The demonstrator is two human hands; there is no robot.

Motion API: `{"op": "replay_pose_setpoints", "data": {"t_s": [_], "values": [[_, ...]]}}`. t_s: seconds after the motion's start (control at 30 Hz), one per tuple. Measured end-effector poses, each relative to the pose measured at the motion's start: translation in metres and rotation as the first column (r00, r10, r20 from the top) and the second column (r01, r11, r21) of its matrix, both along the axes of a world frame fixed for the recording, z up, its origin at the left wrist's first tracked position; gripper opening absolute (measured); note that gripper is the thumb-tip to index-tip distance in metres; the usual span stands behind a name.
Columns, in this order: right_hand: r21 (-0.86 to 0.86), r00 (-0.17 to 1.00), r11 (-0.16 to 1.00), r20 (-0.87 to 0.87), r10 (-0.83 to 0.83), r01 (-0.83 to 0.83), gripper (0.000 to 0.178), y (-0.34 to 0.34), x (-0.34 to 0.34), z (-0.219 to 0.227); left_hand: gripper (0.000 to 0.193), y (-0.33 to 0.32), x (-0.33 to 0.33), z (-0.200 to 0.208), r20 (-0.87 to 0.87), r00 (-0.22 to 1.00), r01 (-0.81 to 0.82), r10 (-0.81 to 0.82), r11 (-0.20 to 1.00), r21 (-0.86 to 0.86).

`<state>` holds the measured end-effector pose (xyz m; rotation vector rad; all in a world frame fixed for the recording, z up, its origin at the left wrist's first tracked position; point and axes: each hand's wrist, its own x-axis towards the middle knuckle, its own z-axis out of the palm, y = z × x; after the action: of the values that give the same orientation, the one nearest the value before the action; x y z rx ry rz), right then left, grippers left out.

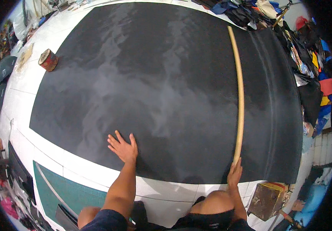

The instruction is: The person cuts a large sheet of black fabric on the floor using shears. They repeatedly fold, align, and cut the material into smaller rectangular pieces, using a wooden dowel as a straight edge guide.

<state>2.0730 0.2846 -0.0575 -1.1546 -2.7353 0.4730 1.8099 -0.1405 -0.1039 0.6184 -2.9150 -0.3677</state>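
Left to right. A rusty cylindrical tin [48, 59] stands at the far-left edge of the black sheet [154, 84], partly on the white tiled floor [23, 111], where its weight would seem to pin that edge down. A green cutting mat [69, 190] lies on the tiles off the sheet's near-left corner. The sheet itself is spread flat over most of the floor, its surface smeared with pale chalky streaks. The left hand [123, 147] rests on it close to the near edge, palm down, fingers spread and grasping nothing; this flat press appears to hold the material still. Toward the right edge a long tan wooden stick [240, 96] lies on the sheet, running from far edge to near edge, seemingly as a straightedge. The right hand [234, 173] closes around the stick's near end, steadying it in line. A brown box [268, 199] sits off the near-right corner, and piled coloured cloth [312, 73] borders the right edge.
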Motion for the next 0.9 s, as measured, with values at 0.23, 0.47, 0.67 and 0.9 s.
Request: {"op": "replay_pose_setpoints", "data": {"t_s": [0.23, 0.47, 0.67, 0.9], "values": [[-0.146, 0.970, 0.971, -0.182, 0.164, -0.192, 0.053, -0.012, 0.014, 0.002, 0.054, -0.039, 0.022, 0.013, -0.401, 0.916, 0.154, 0.015, 0.910, 0.385], [-0.228, 0.688, 0.650, -0.261, 0.677, -0.725, 0.061, -0.104, 0.038, 0.012, 0.052, -0.050, 0.067, 0.020, -0.226, 0.900, -0.002, 0.373, 0.521, 0.854], [-0.263, 0.339, 0.289, -0.169, 0.925, -0.920, 0.055, -0.148, 0.019, 0.043, 0.069, -0.098, 0.046, 0.040, 0.173, 0.633, -0.552, 0.755, 0.283, 0.785], [-0.470, 0.305, 0.325, 0.121, 0.945, -0.820, 0.071, -0.108, 0.068, 0.073, 0.058, -0.237, 0.101, 0.023, 0.018, 0.543, -0.635, 0.840, 0.396, 0.664]]}}
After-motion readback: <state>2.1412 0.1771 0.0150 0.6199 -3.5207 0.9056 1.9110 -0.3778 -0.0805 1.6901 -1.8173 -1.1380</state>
